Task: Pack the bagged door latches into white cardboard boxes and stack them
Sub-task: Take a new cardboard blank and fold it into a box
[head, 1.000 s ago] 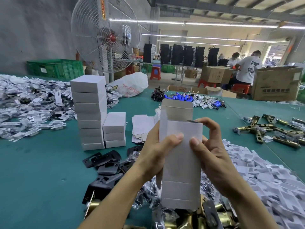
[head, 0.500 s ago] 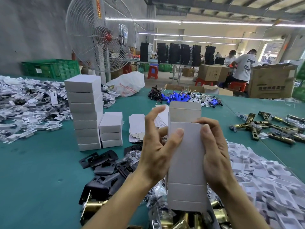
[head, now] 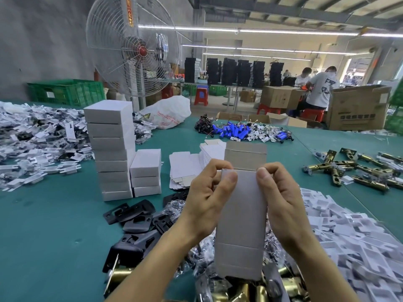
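1. I have the white cardboard box (head: 239, 225) upright in front of me, held over the heap of bagged door latches (head: 205, 256) at the near edge of the green table (head: 43, 225).
2. My left hand (head: 207, 201) and right hand (head: 283, 201) are apart. Each pinches an upper corner of the box, thumb on the white face and fingers curled behind.
3. The top flap (head: 245, 155) stands open with its brown inside towards me. I cannot see into the box, so I cannot tell whether it is loaded.
4. I judge this to be the forming step: the carton is being squared up at its mouth before filling.
5. Next I would need to free one hand while the other steadies the box, take a bagged latch from the heap below and slide it in. Then I would tuck the flap and set the box by the tall stack of boxes (head: 111, 149) or the short stack (head: 146, 171).
6. Half a second ago my left fingers were splayed up beside the box; now they are curled in at the corner. The box sits in much the same place.
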`<action>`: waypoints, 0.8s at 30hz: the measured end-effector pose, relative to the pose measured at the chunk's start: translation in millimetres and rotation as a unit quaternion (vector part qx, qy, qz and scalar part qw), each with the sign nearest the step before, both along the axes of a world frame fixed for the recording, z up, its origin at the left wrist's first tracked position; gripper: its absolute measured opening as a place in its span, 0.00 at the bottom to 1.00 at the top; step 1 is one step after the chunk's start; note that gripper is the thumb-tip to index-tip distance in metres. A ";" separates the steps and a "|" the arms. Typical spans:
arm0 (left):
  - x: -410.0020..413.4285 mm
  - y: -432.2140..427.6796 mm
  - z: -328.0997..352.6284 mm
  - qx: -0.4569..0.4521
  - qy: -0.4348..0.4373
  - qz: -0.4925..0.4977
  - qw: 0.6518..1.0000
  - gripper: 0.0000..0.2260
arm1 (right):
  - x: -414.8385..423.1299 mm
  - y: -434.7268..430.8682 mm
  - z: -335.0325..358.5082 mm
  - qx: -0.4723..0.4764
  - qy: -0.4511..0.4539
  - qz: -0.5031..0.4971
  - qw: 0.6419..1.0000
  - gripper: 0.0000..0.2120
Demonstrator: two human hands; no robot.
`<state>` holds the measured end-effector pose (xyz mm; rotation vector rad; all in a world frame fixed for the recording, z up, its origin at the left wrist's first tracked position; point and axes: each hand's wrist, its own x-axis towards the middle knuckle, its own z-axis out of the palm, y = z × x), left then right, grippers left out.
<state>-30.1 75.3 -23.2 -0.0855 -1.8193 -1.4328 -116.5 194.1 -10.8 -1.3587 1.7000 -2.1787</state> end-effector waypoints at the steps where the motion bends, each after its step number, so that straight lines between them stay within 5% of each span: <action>1: 0.3 -1.3 0.9 -0.012 -0.001 -0.001 1.000 0.09 | -3.0 1.4 0.4 -0.005 -0.003 0.001 1.000 0.05; 2: 0.6 -2.0 1.9 -0.024 -0.002 -0.003 1.000 0.09 | -5.1 3.0 2.0 -0.012 -0.013 0.009 1.000 0.03; 6: 0.1 -3.2 1.5 -0.054 -0.011 0.001 0.998 0.10 | -11.2 7.6 4.0 -0.014 -0.042 0.056 0.997 0.24; 14: 0.2 -6.6 -4.1 -0.039 -0.038 0.047 0.997 0.11 | -7.1 13.3 10.2 0.028 -0.029 0.055 0.998 0.05; 17: 2.4 -8.7 -4.1 -0.059 -0.024 0.075 0.995 0.10 | -3.1 16.5 17.0 0.057 -0.003 0.049 0.997 0.22; 21: 2.6 -10.7 -4.1 -0.046 0.018 0.082 0.995 0.11 | -3.6 17.8 21.9 0.074 -0.016 0.039 0.996 0.10; 24: 0.4 -12.7 -6.7 -0.033 0.026 0.096 0.994 0.07 | -5.8 17.6 18.4 0.101 -0.031 0.041 0.994 0.11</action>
